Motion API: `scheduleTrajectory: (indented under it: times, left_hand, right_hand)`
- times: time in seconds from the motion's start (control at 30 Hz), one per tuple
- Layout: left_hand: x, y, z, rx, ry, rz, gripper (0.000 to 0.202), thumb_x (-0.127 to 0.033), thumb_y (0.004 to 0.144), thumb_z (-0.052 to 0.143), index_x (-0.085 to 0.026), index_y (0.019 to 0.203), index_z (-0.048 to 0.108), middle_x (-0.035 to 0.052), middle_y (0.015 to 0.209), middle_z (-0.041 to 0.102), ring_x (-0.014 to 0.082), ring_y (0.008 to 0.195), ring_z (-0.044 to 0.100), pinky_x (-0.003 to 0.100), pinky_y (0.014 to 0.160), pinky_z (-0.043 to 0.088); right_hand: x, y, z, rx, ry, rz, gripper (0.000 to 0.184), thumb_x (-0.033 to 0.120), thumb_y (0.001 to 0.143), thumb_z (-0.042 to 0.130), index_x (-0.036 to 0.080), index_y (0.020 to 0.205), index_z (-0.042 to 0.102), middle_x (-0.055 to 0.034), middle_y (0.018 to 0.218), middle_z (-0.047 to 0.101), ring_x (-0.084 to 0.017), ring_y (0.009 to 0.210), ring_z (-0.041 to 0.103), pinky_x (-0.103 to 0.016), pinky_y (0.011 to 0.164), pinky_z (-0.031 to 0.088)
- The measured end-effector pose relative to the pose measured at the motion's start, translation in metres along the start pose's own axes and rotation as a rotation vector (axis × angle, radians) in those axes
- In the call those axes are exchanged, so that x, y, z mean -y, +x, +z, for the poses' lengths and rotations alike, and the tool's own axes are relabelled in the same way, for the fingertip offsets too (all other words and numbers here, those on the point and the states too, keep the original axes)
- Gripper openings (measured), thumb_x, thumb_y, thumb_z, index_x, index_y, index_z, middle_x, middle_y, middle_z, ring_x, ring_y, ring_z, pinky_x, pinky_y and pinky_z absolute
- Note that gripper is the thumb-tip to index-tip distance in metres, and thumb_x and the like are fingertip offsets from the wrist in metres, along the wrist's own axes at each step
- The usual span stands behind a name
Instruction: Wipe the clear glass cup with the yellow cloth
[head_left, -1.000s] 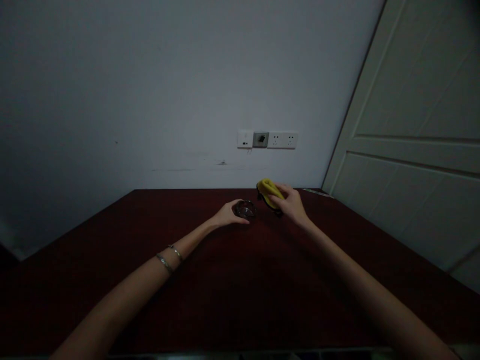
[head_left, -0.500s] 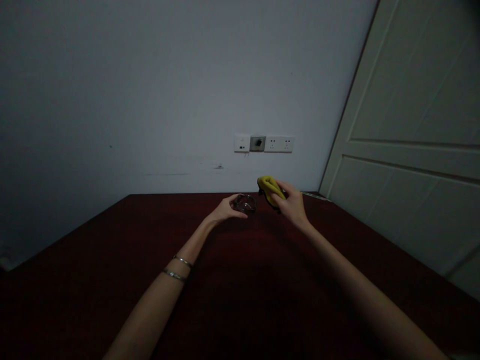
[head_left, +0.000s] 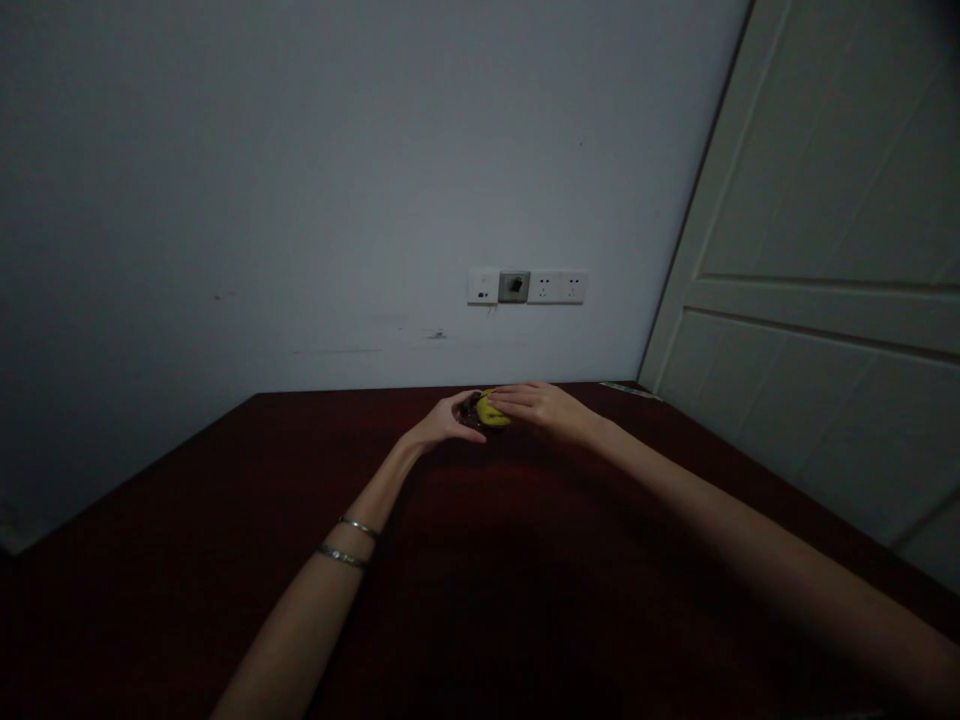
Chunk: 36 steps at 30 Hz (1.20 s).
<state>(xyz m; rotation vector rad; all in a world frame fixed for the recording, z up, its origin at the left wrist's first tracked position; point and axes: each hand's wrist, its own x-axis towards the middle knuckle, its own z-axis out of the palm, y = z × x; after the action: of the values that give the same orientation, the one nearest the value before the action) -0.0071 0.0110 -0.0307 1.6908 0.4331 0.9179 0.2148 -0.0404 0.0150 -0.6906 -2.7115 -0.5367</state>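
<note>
A small clear glass dish (head_left: 472, 412) rests on the dark red table (head_left: 525, 560) near its far edge. My left hand (head_left: 441, 425) is curled round the dish's left side and holds it. My right hand (head_left: 541, 408) grips a yellow cloth (head_left: 492, 412) and presses it down into the dish. Most of the dish is hidden behind the cloth and both sets of fingers. Two thin bracelets (head_left: 351, 540) sit on my left wrist.
A white wall rises straight behind the table, with a strip of sockets and a switch (head_left: 526, 287) above the hands. A pale panelled door (head_left: 825, 300) stands along the table's right side. The room is dim.
My right hand has swung left with the yellow cloth, from beside the dish to on top of it. My left hand has kept its hold on the dish.
</note>
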Motion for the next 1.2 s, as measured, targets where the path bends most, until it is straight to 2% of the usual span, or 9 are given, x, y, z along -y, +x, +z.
scheduleTrajectory:
  times: [0.13, 0.23, 0.37, 0.5, 0.6, 0.7, 0.9, 1.03, 1.2]
  left_hand:
    - [-0.001, 0.000, -0.001, 0.008, -0.039, 0.003, 0.076, -0.005, 0.044, 0.081, -0.015, 0.116, 0.057, 0.0120, 0.122, 0.058, 0.0250, 0.111, 0.054, 0.041, 0.099, 0.038]
    - [0.002, 0.000, -0.001, -0.033, -0.144, 0.008, 0.072, -0.004, 0.045, 0.080, -0.016, 0.113, 0.059, 0.0110, 0.121, 0.059, 0.0243, 0.109, 0.055, 0.037, 0.095, 0.041]
    - [0.009, -0.003, 0.002, -0.075, -0.346, 0.001, 0.067, -0.012, 0.048, 0.082, -0.016, 0.111, 0.060, 0.0096, 0.113, 0.062, 0.0212, 0.098, 0.059, 0.033, 0.088, 0.045]
    - [0.016, -0.009, 0.007, -0.060, -0.555, -0.061, 0.057, -0.036, 0.057, 0.080, -0.018, 0.108, 0.060, 0.0098, 0.106, 0.064, 0.0248, 0.092, 0.060, 0.046, 0.083, 0.048]
    - [0.016, -0.010, 0.011, -0.126, -0.695, -0.109, 0.044, -0.042, 0.067, 0.071, -0.018, 0.103, 0.061, 0.0091, 0.099, 0.066, 0.0251, 0.091, 0.060, 0.051, 0.083, 0.047]
    - [0.013, -0.008, 0.014, -0.206, -0.802, -0.166, 0.036, -0.046, 0.076, 0.059, -0.017, 0.099, 0.063, 0.0088, 0.092, 0.067, 0.0224, 0.085, 0.062, 0.047, 0.081, 0.048]
    - [0.008, 0.003, 0.018, -0.349, -0.891, -0.320, 0.061, -0.071, 0.075, 0.044, -0.015, 0.085, 0.066, 0.0062, 0.070, 0.067, 0.0162, 0.061, 0.061, 0.032, 0.061, 0.049]
    - [0.017, 0.009, 0.019, -0.461, -0.869, -0.369, 0.058, -0.069, 0.077, 0.044, -0.015, 0.077, 0.065, 0.0055, 0.065, 0.067, 0.0147, 0.055, 0.060, 0.027, 0.054, 0.046]
    - [0.025, 0.012, 0.019, -0.562, -0.758, -0.209, 0.037, -0.051, 0.081, 0.050, -0.017, 0.076, 0.064, 0.0005, 0.064, 0.066, 0.0120, 0.054, 0.060, 0.023, 0.053, 0.044]
  right_hand:
    - [-0.002, -0.002, -0.002, 0.092, -0.047, -0.049, 0.065, 0.007, 0.077, 0.056, 0.018, 0.138, 0.036, -0.0115, 0.138, 0.047, -0.025, 0.131, 0.038, -0.045, 0.095, 0.036]
    - [0.001, -0.004, -0.001, 0.091, -0.054, -0.024, 0.074, 0.004, 0.073, 0.057, 0.018, 0.141, 0.030, -0.0112, 0.143, 0.042, -0.024, 0.134, 0.032, -0.044, 0.098, 0.033]
    - [0.006, -0.002, 0.001, 0.027, -0.090, 0.002, 0.059, 0.007, 0.085, 0.046, 0.018, 0.141, 0.030, -0.0108, 0.142, 0.043, -0.022, 0.133, 0.035, -0.041, 0.096, 0.037]
    - [0.013, 0.004, 0.003, -0.036, -0.142, -0.034, 0.048, 0.012, 0.092, 0.039, 0.016, 0.139, 0.033, -0.0115, 0.140, 0.045, -0.021, 0.133, 0.036, -0.039, 0.094, 0.039]
    - [0.018, 0.010, 0.006, -0.065, -0.190, -0.035, 0.046, 0.012, 0.092, 0.041, 0.014, 0.138, 0.035, -0.0129, 0.139, 0.046, -0.023, 0.132, 0.038, -0.041, 0.094, 0.040]
    - [0.022, 0.016, 0.012, -0.060, -0.234, -0.038, 0.044, 0.010, 0.091, 0.042, 0.016, 0.135, 0.040, -0.0124, 0.135, 0.050, -0.023, 0.129, 0.042, -0.042, 0.094, 0.041]
    - [0.032, 0.027, 0.023, 0.009, -0.293, 0.004, 0.040, 0.008, 0.090, 0.039, 0.011, 0.129, 0.047, -0.0148, 0.131, 0.054, -0.025, 0.125, 0.046, -0.042, 0.089, 0.045]
    - [0.045, 0.036, 0.027, 0.099, -0.294, 0.109, 0.038, 0.004, 0.087, 0.040, 0.007, 0.122, 0.052, -0.0185, 0.128, 0.056, -0.027, 0.120, 0.049, -0.040, 0.080, 0.050]
    - [0.063, 0.049, 0.023, 0.184, -0.170, 0.311, 0.030, 0.004, 0.083, 0.042, 0.009, 0.105, 0.063, -0.0200, 0.114, 0.063, -0.027, 0.106, 0.055, -0.034, 0.070, 0.053]
